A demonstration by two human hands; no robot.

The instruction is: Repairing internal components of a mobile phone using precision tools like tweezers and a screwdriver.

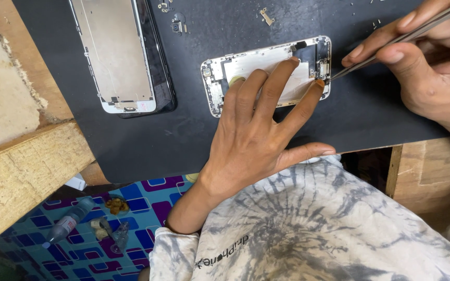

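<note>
At frame centre an opened white phone housing, its inner metal plate and small parts bared, lies on a black mat, pinned flat by the spread fingers of the left hand. The right hand, upper right, has its grip closed on metal tweezers whose tip touches the housing's right end. A detached screen assembly lies upper left; the mat covers a wooden counter above a patterned blue floor covering bearing a plastic bottle.

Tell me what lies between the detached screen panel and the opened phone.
Head view: only bare black mat lies between the screen panel and the opened phone.
</note>
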